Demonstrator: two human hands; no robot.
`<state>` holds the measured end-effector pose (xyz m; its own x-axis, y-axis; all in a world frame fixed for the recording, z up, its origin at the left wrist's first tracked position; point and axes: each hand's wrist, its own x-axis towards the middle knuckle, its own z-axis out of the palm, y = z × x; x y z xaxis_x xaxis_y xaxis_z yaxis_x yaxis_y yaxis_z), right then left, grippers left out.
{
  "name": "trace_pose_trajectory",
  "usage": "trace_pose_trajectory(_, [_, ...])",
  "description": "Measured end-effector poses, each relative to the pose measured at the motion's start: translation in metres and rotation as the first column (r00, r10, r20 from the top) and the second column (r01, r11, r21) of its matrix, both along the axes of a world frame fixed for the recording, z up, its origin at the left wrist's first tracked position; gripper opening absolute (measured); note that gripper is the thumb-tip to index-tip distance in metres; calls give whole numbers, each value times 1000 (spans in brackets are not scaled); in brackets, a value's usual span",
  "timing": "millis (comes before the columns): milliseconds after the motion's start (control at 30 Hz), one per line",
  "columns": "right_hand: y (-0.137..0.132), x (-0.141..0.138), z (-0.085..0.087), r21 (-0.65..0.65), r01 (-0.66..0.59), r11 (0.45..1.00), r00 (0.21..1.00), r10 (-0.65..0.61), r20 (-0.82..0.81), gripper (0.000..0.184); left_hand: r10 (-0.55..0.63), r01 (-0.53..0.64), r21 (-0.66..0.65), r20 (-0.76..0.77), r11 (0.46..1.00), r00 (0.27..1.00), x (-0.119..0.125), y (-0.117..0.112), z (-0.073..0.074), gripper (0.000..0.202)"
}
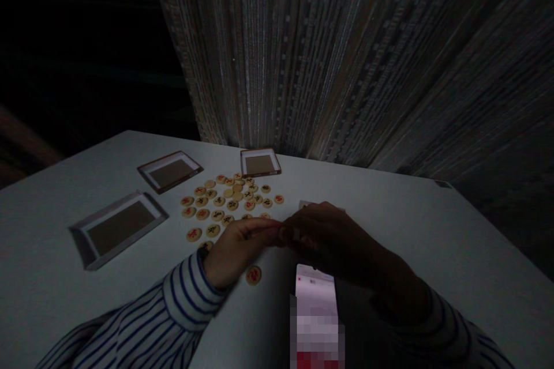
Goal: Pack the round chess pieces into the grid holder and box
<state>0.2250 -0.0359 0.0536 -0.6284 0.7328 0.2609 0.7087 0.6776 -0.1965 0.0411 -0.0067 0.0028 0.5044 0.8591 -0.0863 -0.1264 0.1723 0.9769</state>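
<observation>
Wooden discs (229, 199) beside left hand (238, 248)

front: loose round wooden game discs (229, 199) cover mid-table
left: three shallow white-rimmed brown trays (118, 228) ring the discs
near: lit rectangular phone (315, 294) beside lone disc (253, 275)
right: bare white table (467, 253), open lane

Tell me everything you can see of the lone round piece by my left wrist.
The lone piece is a flat disc, pale tan and wood-like, lying flat on the white table. Its top bears a reddish mark, too dim to read. It sits apart from the scattered discs, close under the heel of the left hand and left of the lit phone; contact with the hand cannot be told.
</observation>
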Motion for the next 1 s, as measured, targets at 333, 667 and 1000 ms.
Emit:
trace_pose_trajectory(333, [1,11,12,-4,133,991,986,-131,106,10,111,-111,0,-59,994,992,0,1,1,36])
trace_pose_trajectory(667, [2,49,21,24,247,969,934,-245,260,30,87,-44,174,-248,984,965,9,5,15,27])
trace_pose_trajectory(1000, [5,61,26,-27,410,912,882,-389,268,25,35,123,362,-401,924,916,32,20,40,37])
